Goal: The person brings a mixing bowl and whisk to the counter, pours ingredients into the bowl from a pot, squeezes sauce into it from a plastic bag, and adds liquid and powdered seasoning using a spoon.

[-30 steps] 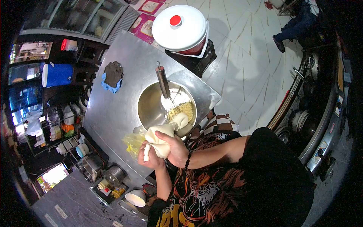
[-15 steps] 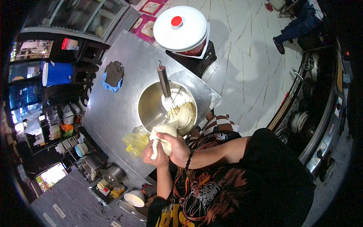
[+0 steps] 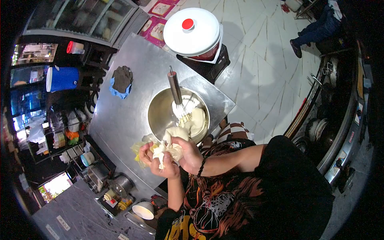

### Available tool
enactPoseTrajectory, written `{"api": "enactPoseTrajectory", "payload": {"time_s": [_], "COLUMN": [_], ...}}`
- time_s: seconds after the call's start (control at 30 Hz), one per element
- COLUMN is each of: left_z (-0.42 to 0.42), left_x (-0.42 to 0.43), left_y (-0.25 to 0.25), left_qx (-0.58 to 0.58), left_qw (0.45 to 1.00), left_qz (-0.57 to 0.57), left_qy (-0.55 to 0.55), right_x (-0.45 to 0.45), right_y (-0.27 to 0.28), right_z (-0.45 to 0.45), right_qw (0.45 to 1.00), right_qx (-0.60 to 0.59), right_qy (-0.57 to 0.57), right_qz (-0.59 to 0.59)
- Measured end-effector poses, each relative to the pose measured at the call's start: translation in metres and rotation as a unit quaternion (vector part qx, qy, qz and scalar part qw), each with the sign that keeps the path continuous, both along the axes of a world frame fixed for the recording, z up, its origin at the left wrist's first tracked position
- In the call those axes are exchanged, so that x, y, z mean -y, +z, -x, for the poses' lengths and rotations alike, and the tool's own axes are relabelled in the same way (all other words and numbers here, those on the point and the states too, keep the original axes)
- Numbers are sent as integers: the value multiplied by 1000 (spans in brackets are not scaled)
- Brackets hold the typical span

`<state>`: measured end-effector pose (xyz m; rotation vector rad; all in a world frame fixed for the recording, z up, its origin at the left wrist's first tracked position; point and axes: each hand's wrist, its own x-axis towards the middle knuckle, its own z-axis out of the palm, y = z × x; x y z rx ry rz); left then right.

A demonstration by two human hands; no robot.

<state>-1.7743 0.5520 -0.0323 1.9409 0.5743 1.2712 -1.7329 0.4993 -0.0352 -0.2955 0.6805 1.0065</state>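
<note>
A soft plastic bag of thick, cream-coloured paste [image 3: 176, 133] runs from my hands to the bowl, crumpled at its near end. My right hand [image 3: 189, 155] is closed around the bag's near part. My left hand [image 3: 162, 166] has the crumpled end between thumb and fingers, with some fingertips lifted apart. Pale paste [image 3: 197, 121] lies in the right side of a steel mixing bowl [image 3: 157, 110], below the bag's far end. A wire whisk [image 3: 175, 88] leans in the bowl, its wires in white stuff and its handle over the far rim.
Under the bowl is a steel table [image 3: 120, 128]. A yellowish plastic bag [image 3: 139, 154] lies beside my left hand, and a dark cloth [image 3: 122, 79] farther back. A white-lidded bucket [image 3: 192, 38] stands beyond the table on a black crate [image 3: 222, 66]. Another person's legs [image 3: 316, 34] show at upper right.
My left hand's fingers have loosened from a tight fist around the bag's end. The end now looks more crumpled, and the bag's far part lies slacker over the bowl rim.
</note>
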Motion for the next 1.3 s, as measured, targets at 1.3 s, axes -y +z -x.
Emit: {"api": "enactPoseTrajectory", "payload": {"time_s": [1.3], "left_z": [9], "left_x": [11], "left_y": [-17], "left_qx": [-78], "left_qw": [978], "left_qz": [191], "left_qy": [-38], "right_x": [2], "right_y": [-14], "right_z": [-2], "right_qw": [996], "right_qx": [1], "right_qy": [67], "right_qz": [56]}}
